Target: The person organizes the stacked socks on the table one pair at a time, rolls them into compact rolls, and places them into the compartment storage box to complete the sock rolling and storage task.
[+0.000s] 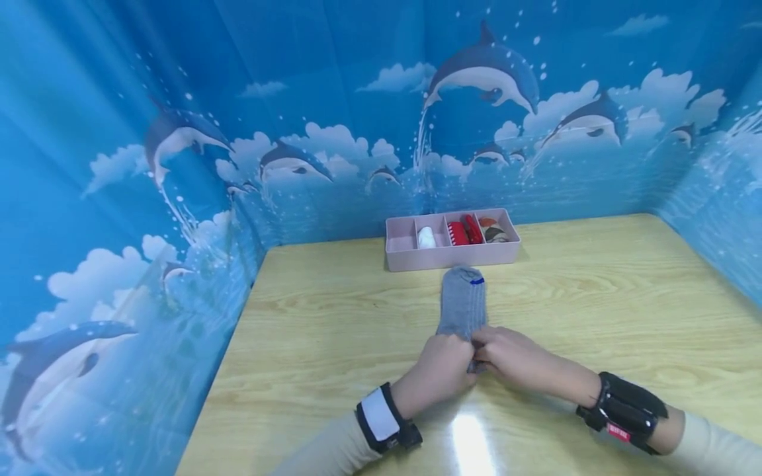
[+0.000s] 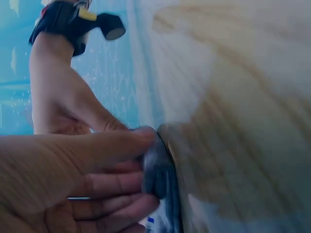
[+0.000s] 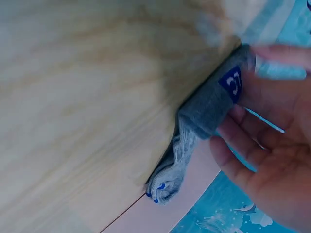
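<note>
Grey and ribbed, the sock [image 1: 463, 304] lies flat on the wooden tabletop [image 1: 333, 324], stretched lengthwise with its toe end pointing at the pink tray [image 1: 397, 254] and stopping just short of the tray's front wall. A small blue mark sits near that toe end. The sock's near end, the one farthest from the tray, is covered by both hands, which meet there side by side and touch.

The left hand [image 1: 437, 373] rests on the sock's near end from the left. In the left wrist view its thumb lies over the top of the grey fabric and its fingers [image 2: 114, 187] curl in under it, so the fabric is pinched between them. The right hand [image 1: 516, 362] comes in from the right. In the right wrist view its fingers [image 3: 231, 145] are slightly bent and lie against the side of the bunched sock [image 3: 204, 116], beside a blue patch on the fabric; whether they truly pinch it I cannot tell.

Behind the sock, the pink tray stands at the far edge of the tabletop, split into compartments. One holds a white roll [image 1: 426, 237], the next a red bundle [image 1: 465, 232], the rightmost a darker patterned bundle [image 1: 495, 232]. Blue dolphin-print walls [image 1: 178, 145] rise behind the tray and on both sides.
</note>
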A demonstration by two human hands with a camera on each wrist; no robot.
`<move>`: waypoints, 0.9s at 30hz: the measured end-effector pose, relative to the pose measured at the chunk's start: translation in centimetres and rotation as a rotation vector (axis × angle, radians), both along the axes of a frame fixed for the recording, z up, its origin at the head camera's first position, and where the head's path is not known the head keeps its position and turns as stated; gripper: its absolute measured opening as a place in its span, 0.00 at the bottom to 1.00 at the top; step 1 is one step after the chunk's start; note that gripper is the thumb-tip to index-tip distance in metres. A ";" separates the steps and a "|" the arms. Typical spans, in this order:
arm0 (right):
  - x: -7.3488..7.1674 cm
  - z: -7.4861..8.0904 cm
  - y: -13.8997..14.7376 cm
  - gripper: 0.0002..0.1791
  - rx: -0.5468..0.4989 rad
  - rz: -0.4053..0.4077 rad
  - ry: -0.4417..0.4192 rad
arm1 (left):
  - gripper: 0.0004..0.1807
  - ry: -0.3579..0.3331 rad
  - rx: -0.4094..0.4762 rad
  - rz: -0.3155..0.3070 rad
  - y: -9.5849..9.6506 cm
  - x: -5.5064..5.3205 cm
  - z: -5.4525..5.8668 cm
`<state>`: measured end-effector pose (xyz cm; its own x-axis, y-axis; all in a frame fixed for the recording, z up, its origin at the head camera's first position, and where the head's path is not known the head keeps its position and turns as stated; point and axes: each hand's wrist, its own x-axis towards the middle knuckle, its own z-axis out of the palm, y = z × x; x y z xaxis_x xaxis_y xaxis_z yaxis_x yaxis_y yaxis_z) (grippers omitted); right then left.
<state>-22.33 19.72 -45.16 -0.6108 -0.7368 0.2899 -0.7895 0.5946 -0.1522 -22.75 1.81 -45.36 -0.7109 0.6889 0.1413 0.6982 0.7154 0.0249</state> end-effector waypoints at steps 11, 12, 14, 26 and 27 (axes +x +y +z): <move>-1.4 0.8 0.2 0.10 -0.066 -0.087 -0.294 | 0.18 -0.154 0.165 -0.005 -1.0 -1.7 -0.1; -1.6 0.8 0.3 0.09 -0.082 -0.092 -0.316 | 0.15 -0.181 0.181 0.001 -1.1 -1.9 -0.1; -1.6 0.6 0.6 0.08 -0.091 -0.093 -0.322 | 0.12 -0.216 0.193 0.008 -1.3 -2.3 -0.3; -1.6 -0.1 0.6 0.06 -0.122 -0.141 -0.348 | 0.05 -0.283 0.271 0.069 -1.7 -3.0 -1.2; -1.7 -0.1 0.6 0.06 -0.130 -0.149 -0.354 | 0.05 -0.261 0.273 0.061 -1.7 -2.9 -1.2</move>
